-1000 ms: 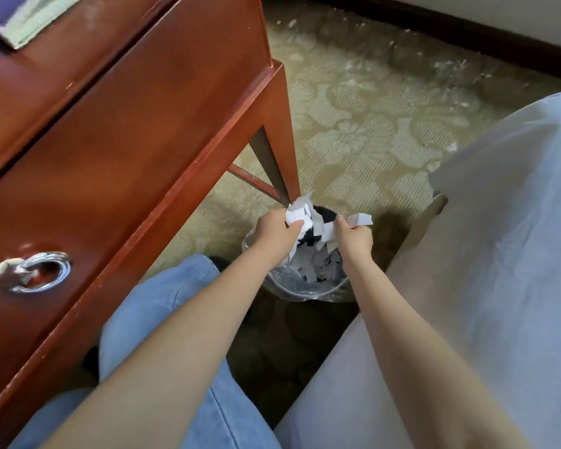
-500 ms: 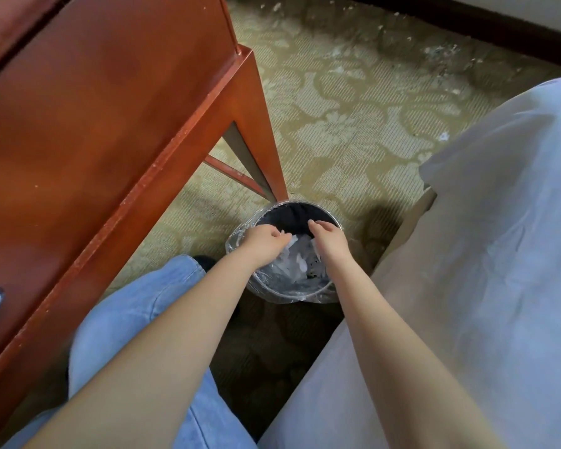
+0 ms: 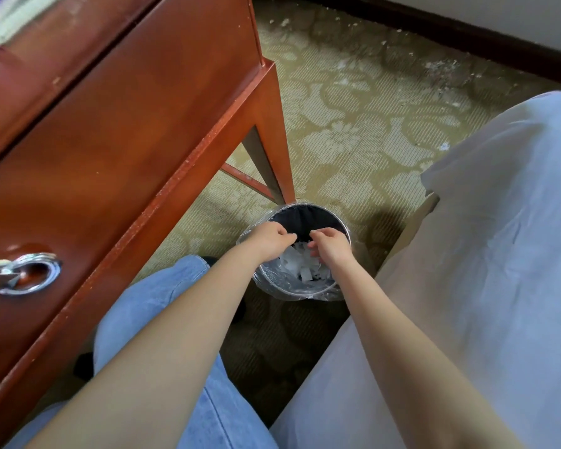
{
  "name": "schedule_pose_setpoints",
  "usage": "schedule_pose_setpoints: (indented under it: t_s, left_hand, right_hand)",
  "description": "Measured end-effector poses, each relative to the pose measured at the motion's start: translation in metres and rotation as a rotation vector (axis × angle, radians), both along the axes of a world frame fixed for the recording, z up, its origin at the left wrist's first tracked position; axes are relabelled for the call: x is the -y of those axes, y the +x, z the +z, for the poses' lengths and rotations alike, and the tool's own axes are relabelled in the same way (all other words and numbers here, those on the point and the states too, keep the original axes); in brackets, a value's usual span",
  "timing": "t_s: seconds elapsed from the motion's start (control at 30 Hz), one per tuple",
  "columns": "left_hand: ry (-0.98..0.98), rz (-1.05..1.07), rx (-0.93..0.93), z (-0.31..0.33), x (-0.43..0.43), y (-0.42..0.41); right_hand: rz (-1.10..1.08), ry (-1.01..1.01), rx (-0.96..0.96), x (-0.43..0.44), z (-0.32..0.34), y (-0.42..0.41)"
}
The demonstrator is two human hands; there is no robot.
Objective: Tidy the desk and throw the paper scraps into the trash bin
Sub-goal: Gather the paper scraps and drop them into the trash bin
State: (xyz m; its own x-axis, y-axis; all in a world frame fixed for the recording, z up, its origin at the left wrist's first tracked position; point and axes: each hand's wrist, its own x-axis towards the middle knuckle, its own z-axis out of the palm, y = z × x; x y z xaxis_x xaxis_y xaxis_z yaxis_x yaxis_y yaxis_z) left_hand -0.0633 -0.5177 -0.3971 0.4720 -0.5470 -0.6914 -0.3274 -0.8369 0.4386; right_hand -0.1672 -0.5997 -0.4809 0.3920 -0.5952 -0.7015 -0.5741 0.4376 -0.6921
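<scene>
Left hand (image 3: 269, 238) and right hand (image 3: 330, 244) hover over the bin (image 3: 305, 292), each grip loosely curled, empty; paper scraps (image 3: 300, 268) lie inside

Hotel-style bedroom — floral carpet (image 3: 353, 131), red-brown wooden desk (image 3: 127, 124), white-sheeted bed (image 3: 499, 254), small lined bin (image 3: 324, 209).

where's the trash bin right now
In the head view the trash bin stands on the carpet at lower centre, by the foot of the desk leg, under the left hand and right hand.
</scene>
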Motion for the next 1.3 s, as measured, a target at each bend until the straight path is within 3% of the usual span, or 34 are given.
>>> schedule_pose_setpoints:
  t_s: [0.1, 0.47, 0.73, 0.93, 1.1, 1.3]
  left_hand:
    - [-0.014, 0.002, -0.001, 0.014, -0.011, 0.000]
    - [-0.356, 0.168, 0.203, 0.098, -0.060, 0.003]
    - [-0.829, 0.262, 0.454, 0.197, -0.124, -0.005]
    - [-1.161, 0.482, 0.557, 0.263, -0.201, 0.001]
    - [-1.195, 0.636, 0.737, 0.296, -0.282, 0.016]
    - [-0.982, 0.851, 0.948, 0.295, -0.391, 0.033]
  right_hand:
    - [0.093, -0.014, -0.014, -0.009, 0.015, 0.002]
    - [-0.004, -0.288, 0.114, -0.036, 0.124, 0.025]
    - [0.044, -0.591, 0.368, -0.085, 0.246, 0.031]
    - [0.066, -0.756, 0.624, -0.146, 0.326, 0.052]
    - [0.295, -0.807, 0.787, -0.223, 0.363, 0.088]
    - [0.674, -0.854, 0.839, -0.318, 0.374, 0.131]
